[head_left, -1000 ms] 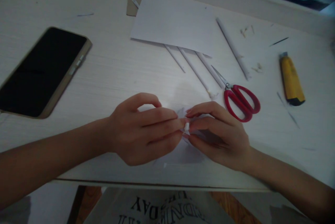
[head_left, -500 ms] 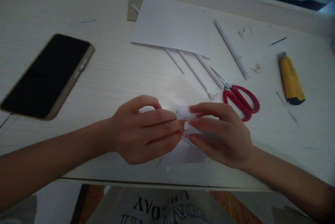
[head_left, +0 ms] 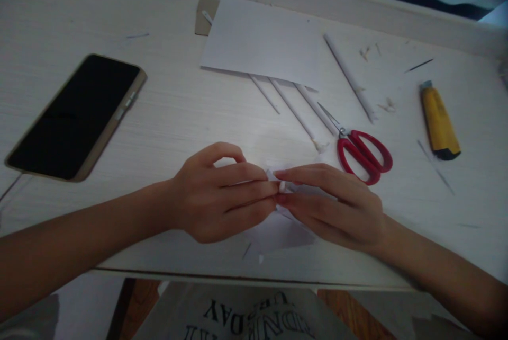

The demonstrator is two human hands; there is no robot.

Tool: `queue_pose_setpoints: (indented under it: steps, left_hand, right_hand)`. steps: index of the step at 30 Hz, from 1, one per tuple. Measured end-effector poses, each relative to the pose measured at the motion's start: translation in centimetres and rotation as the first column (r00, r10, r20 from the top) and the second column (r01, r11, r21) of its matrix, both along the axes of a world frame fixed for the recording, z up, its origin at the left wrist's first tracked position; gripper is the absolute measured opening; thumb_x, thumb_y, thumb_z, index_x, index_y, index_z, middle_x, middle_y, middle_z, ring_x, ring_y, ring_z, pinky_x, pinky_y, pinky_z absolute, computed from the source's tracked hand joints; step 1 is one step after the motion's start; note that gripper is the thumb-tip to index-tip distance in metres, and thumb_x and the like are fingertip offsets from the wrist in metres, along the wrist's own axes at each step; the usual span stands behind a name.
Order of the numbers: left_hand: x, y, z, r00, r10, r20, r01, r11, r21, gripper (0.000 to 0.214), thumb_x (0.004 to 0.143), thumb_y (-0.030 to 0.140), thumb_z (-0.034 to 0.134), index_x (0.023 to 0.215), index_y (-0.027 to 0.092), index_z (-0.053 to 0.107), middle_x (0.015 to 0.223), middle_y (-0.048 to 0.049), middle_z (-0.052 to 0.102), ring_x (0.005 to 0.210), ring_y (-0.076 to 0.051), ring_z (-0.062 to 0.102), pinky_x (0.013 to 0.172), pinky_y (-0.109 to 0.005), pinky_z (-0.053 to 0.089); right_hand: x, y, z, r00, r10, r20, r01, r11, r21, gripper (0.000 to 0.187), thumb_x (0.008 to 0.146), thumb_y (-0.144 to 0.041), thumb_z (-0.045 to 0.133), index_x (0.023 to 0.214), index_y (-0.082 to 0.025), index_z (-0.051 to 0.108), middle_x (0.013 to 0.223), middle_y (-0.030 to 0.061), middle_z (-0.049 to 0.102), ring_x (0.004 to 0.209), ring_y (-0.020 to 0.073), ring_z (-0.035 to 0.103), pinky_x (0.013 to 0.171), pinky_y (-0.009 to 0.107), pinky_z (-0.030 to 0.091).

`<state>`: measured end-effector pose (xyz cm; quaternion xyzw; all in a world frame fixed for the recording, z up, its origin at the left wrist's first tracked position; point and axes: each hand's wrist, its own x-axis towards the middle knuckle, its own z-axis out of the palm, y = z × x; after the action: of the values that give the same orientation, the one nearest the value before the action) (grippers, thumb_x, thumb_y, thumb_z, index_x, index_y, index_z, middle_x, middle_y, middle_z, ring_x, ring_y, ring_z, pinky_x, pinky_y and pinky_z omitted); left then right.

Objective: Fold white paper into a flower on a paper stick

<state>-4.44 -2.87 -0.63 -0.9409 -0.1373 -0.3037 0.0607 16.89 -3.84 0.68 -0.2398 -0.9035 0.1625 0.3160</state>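
Observation:
My left hand [head_left: 228,199] and my right hand [head_left: 337,207] meet low over the white table, near its front edge. The fingertips of both are closed on a piece of white paper [head_left: 281,233], part of which hangs or lies below them. A small white tip [head_left: 282,187] shows between the fingertips; I cannot make out whether it is part of the paper. My fingers hide most of what they grip. Just beyond my right hand lie scissors [head_left: 363,154] with red handles, their blades pointing away to the left.
A phone [head_left: 77,117] lies at left with a cable. At the back, a white sheet [head_left: 262,41] partly covers several thin paper rolls and a grey-brown card [head_left: 202,22]. Another paper roll [head_left: 349,78], a yellow tube [head_left: 440,123] and small scraps [head_left: 387,105] lie on the right.
My right hand has shifted slightly left, its fingers closing flatter over the paper against my left fingertips. My left hand has barely moved. The view has shifted slightly.

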Motion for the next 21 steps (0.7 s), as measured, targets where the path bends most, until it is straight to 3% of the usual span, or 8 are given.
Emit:
queue_pose_setpoints:
  steps: [16,21]
  left_hand:
    - [0.5,-1.1,0.8,0.989,0.134,-0.057,-0.141,0.979,-0.148,0.016,0.084,0.018,0.045,0.084,0.025,0.059,0.093,0.0071,0.065,0.090,-0.010,0.057,0.081,-0.029,0.037]
    - [0.5,-1.1,0.7,0.992,0.123,-0.030,-0.126,0.983,-0.132,0.013,0.082,0.017,0.048,0.081,0.024,0.059,0.091,0.0069,0.066,0.088,-0.010,0.057,0.079,-0.029,0.039]
  right_hand:
    - [0.5,0.0,-0.2,0.999,0.029,0.036,-0.028,0.999,-0.024,0.029,0.070,-0.007,0.060,0.098,-0.008,0.056,0.099,0.0126,0.059,0.093,0.0158,0.054,0.075,0.028,0.052]
    - [0.5,0.1,-0.2,0.998,0.042,0.053,-0.041,0.999,-0.017,0.030,0.071,-0.008,0.059,0.101,-0.007,0.055,0.105,0.0129,0.058,0.098,0.0155,0.053,0.080,0.029,0.050]
